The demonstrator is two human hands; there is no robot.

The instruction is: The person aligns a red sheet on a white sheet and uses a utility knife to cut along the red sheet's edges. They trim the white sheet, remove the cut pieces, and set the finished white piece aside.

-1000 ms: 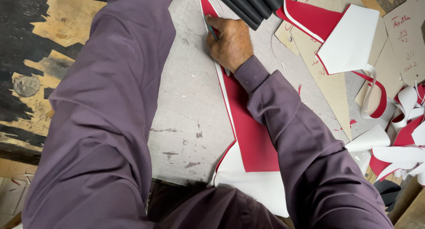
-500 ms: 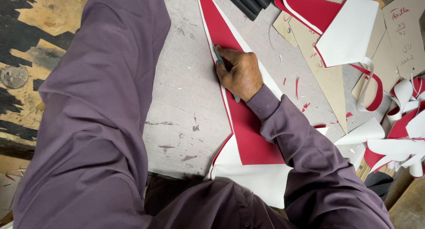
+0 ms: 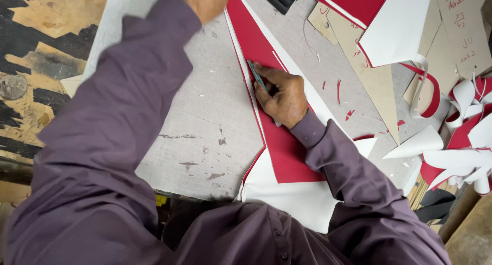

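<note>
Two hands work the red sheet on the grey surface: right hand clenched around a thin blade, left hand pressing, grip unclear. A slip could veer the cut.

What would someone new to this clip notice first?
The long red sheet running down the middle of the grey board, with the right hand pressing a thin blade along its left part. The left hand rests near its top end. Red and white offcuts pile up at right.
</note>
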